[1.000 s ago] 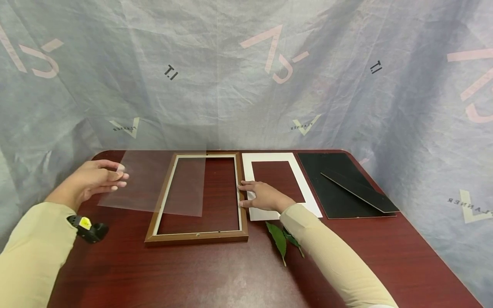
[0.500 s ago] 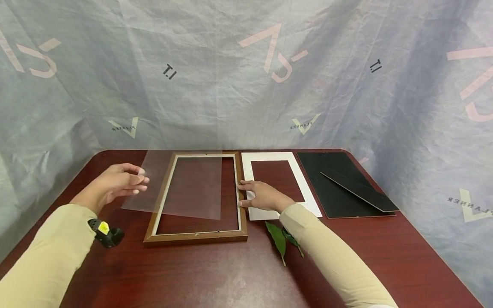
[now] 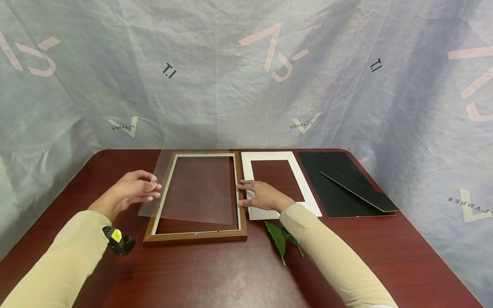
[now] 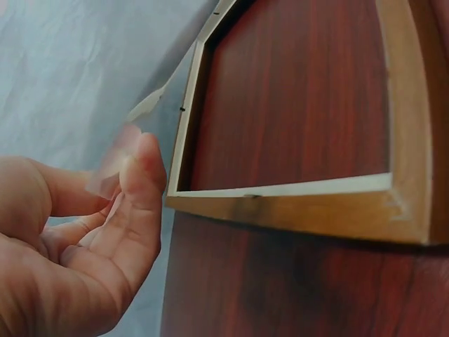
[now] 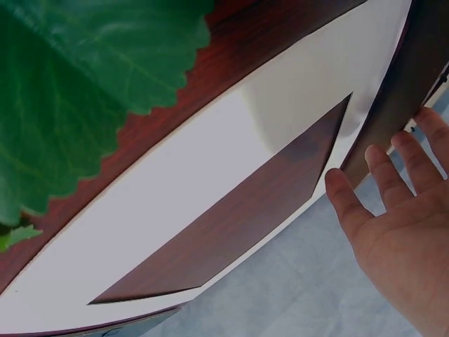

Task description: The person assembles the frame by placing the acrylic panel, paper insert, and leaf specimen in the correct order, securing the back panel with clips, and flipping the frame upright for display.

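Transparent thin sheet (image 3: 196,188), brown rectangular frame (image 3: 195,238) beneath, glossy wood-grained table (image 3: 208,273)

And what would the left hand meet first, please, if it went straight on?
Probably the wooden frame's left rail, though the left hand, pinching the clear sheet, might pass above; height is unclear.
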A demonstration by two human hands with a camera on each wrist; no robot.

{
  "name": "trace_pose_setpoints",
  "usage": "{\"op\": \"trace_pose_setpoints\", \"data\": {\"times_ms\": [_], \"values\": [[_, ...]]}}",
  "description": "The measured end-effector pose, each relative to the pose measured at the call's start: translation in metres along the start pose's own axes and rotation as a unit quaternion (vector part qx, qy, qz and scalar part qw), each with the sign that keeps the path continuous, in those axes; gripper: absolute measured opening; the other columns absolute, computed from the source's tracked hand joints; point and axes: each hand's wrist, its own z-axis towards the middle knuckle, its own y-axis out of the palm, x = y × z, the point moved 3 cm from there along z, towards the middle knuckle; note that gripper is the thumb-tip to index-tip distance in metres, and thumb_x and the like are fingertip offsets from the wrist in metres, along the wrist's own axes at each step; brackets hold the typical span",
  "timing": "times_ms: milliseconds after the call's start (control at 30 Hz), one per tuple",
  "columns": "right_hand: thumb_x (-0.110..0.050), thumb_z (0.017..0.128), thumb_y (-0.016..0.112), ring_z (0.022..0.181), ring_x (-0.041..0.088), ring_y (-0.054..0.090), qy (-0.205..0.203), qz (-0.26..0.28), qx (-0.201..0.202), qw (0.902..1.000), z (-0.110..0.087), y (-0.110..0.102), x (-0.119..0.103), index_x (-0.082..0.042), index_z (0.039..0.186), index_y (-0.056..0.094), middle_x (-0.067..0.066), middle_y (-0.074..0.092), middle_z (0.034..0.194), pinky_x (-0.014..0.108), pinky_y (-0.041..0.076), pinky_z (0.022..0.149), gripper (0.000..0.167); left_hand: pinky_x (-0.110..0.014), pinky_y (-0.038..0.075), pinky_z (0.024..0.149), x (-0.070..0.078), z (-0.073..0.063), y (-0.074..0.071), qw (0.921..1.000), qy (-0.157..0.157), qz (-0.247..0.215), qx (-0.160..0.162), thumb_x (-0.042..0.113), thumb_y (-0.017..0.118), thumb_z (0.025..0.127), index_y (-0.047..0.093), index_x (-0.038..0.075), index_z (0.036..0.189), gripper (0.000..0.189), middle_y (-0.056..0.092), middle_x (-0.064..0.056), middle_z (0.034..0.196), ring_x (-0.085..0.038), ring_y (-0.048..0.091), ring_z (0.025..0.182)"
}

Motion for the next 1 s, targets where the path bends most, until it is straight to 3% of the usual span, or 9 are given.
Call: {"op": "trace_pose_setpoints", "data": {"times_ms": [400,833,1000], "values": [[-0.036,0.098,0.07,0.152,0.031,0.026,-0.003,-0.004,0.0,1.0,0.002,0.0,0.002,-0.016,0.154,0.048,0.002,0.032,0.165,0.05,0.028,0.119,0.063,-0.023,0.056,0.068,-0.013,0.001,0.02,0.9997,-0.001,-0.025,0.008,-0.001,0.047,0.105,0.041,-0.01,0.123,0.021,0.071,0.0,0.094,-0.007,0.07,0.078],[-0.036,0.098,0.069,0.151,0.03,0.027,-0.002,-0.01,-0.002,0.9999,0.001,-0.001,0.001,-0.016,0.154,0.048,0.002,0.032,0.165,0.049,0.029,0.118,0.063,-0.024,0.056,0.069,-0.02,0.003,0.03,0.9997,-0.015,-0.017,0.008,-0.001,0.046,0.105,0.04,-0.01,0.124,0.022,0.072,-0.019,0.112,-0.01,0.071,0.081],[-0.037,0.098,0.069,0.152,0.029,0.027,-0.001,-0.008,-0.002,1.0,0.002,0.0,0.001,-0.017,0.153,0.048,0.001,0.032,0.165,0.048,0.029,0.119,0.063,-0.024,0.056,0.069,-0.019,0.001,0.028,0.9997,-0.013,-0.019,0.008,0.0,0.046,0.106,0.04,-0.011,0.125,0.023,0.073,-0.013,0.106,-0.009,0.071,0.08]]}}
